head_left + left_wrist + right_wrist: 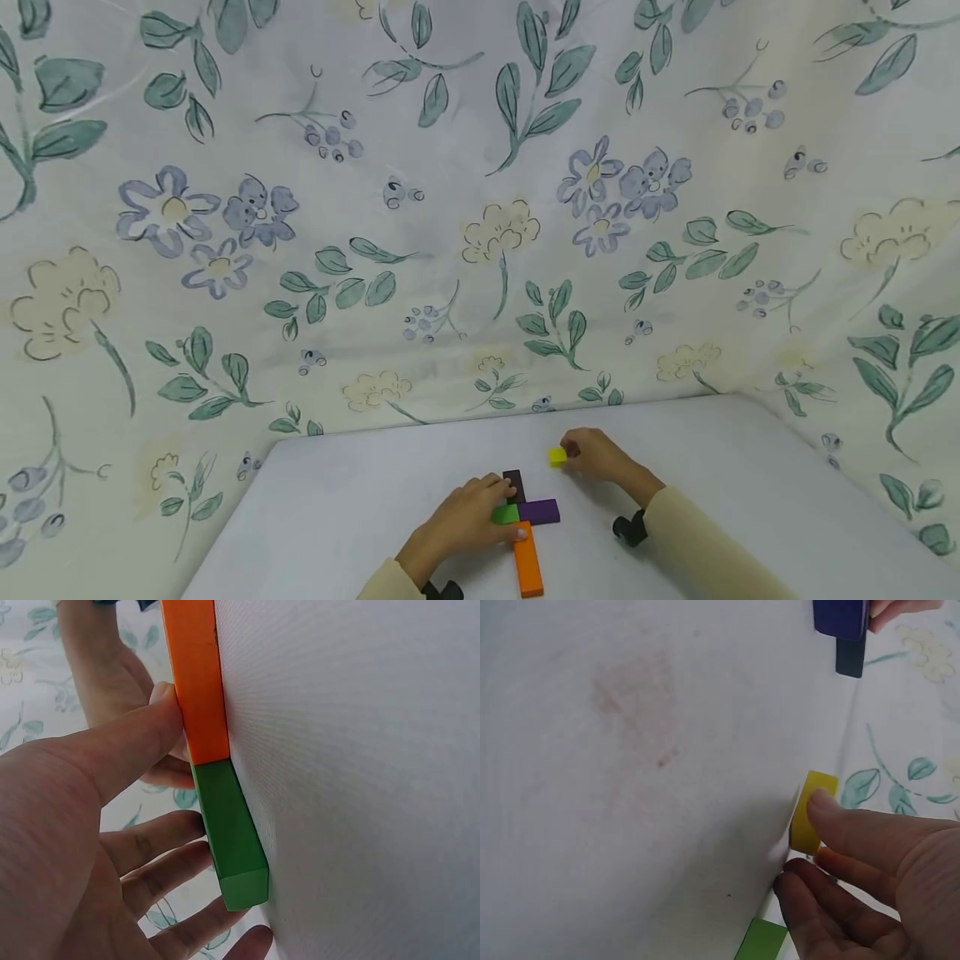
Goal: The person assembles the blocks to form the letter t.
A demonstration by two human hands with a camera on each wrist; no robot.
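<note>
On the white table, an orange block [528, 565], a green block [505, 514], a purple block [539, 511] and a dark brown block [513, 483] lie close together in a cross-like layout. My left hand [467, 512] reaches over them from the left. Its thumb touches the orange block near its far end, and its loosely extended fingers lie along the green block [229, 825] and reach the dark one. Further back and to the right, my right hand [600, 457] pinches a yellow block [557, 457] between thumb and fingers, apart from the group.
In the right wrist view, a green piece [761, 941] shows below the fingers, beside a white strip. A black wrist camera [630, 528] sits under the right forearm. Floral fabric [450, 208] hangs behind the table [337, 500].
</note>
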